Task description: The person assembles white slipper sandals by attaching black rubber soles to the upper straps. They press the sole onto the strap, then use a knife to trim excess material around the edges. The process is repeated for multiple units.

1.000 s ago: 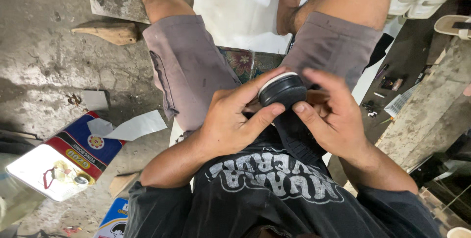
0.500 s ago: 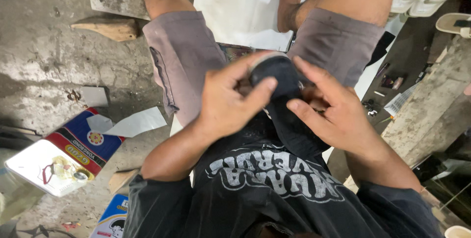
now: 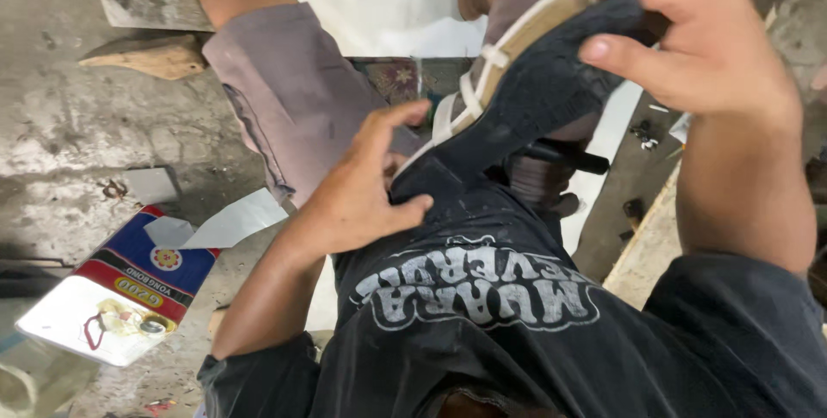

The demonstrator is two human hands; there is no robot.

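Right hand (image 3: 706,48) grips the sandal (image 3: 534,82) toe, sole up — left hand (image 3: 366,198) pinches its heel, steadying it over the lap

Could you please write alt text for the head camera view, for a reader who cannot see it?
A seated person holds a dark sandal with a pale sole edge over their lap, left hand at its near end, right hand gripping the far end. A colourful flat tin lies on the concrete floor.

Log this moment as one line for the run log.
left hand: grips sandal heel | right hand: grips toe end | dark sandal: sole up, tilted over lap
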